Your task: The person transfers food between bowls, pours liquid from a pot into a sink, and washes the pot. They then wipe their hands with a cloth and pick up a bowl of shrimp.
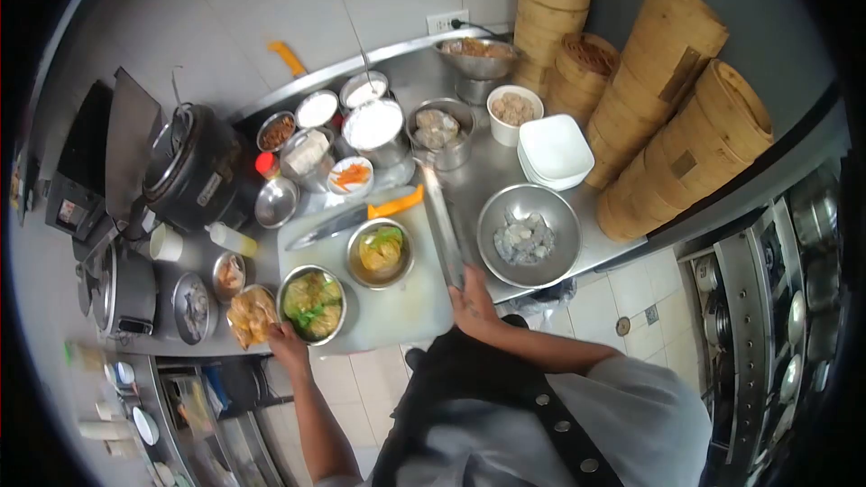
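The near end of a long metal strip [442,225], just right of the cutting board [410,320], is held by the right hand [474,299], its fingers closed around it. Some brown food [251,314], left of the cutting board at its near end, is touched by the left hand [287,344]; whether it is gripped cannot be told. On the cutting board, a small bowl [410,260] of yellow food and a leaf is set, with a bowl of greens [340,317] at the board's near left corner. A knife [361,216] with an orange handle is laid across the board's far part. Right of the board, grey shrimp [523,239] are held in a wide bowl [566,221] on the counter [460,182]. Steamer baskets [663,59] are stacked farther right of the board.
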{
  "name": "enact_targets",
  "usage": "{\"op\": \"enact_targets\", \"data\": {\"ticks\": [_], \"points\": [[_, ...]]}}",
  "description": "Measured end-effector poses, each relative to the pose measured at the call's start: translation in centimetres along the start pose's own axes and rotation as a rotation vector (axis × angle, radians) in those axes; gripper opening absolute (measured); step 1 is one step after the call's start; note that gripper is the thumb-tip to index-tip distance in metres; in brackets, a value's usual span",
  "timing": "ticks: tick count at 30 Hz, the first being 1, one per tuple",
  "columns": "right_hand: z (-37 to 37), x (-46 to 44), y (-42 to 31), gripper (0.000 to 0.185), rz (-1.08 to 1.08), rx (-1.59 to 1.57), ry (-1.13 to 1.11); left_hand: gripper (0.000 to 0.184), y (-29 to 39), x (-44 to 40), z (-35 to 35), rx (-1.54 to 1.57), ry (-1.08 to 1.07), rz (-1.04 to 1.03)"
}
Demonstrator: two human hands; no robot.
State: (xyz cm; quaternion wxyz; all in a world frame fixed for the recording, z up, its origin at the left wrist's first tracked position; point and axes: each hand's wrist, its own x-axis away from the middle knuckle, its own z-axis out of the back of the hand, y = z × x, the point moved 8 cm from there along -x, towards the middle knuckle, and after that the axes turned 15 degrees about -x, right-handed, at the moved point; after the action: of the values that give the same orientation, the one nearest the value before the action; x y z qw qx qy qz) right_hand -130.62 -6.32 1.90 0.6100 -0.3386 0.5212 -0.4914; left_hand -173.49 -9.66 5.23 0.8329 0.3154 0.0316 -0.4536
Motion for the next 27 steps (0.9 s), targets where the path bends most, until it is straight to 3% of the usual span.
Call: {"op": "enact_targets", "data": {"ticks": [2,3,4,8,10,13,15,17,19,21,23,27], "points": [[0.4,1.3,0.7,0.045,-0.015,0.078,0.025,0.023,0.2,-0.4,-0.3,-0.018,-0.044,-0.029],[0.4,2.0,2.1,0.046,-0.128,0.107,0.045,0.023,0.3,-0.6,-0.1,-0.003,-0.041,-0.040],[0.3,2.3,2.7,0.046,-0.244,0.135,0.064,0.023,0.3,-0.6,-0.3,0.055,-0.106,-0.029],[-0.5,2.5,2.3,0.049,-0.339,0.230,0.186,0.021,-1.4,-0.7,-1.3,0.281,-0.248,-0.001],[-0.9,2.4,2.3,0.049,-0.289,0.306,0.231,0.022,-1.8,-0.6,-1.6,0.499,-0.251,-0.015],[-1.6,2.5,2.6,0.051,-0.275,0.395,0.289,0.024,-3.9,-0.4,-3.3,0.553,-0.415,0.083],[-2.0,2.5,1.8,0.049,-0.238,0.504,0.324,0.022,-5.4,-0.8,-4.3,0.511,-0.368,-0.068],[-2.4,2.6,2.6,0.051,-0.245,0.505,0.338,0.024,-5.2,-0.5,-4.1,0.649,-0.437,0.020],[-2.3,2.4,2.8,0.052,-0.210,0.610,0.389,0.025,-4.1,-0.4,-2.6,0.616,-0.478,0.042],[-2.4,1.9,2.0,0.054,-0.329,0.567,0.366,0.025,-4.2,-0.1,-2.3,0.586,-0.524,0.059],[-2.3,1.9,2.2,0.056,-0.231,0.548,0.397,0.025,-4.8,0.3,-2.8,0.591,-0.586,0.096],[-3.7,2.1,0.0,0.056,-0.129,0.718,0.339,0.025,-4.3,-0.1,-1.9,0.564,-0.484,-0.003]]}}
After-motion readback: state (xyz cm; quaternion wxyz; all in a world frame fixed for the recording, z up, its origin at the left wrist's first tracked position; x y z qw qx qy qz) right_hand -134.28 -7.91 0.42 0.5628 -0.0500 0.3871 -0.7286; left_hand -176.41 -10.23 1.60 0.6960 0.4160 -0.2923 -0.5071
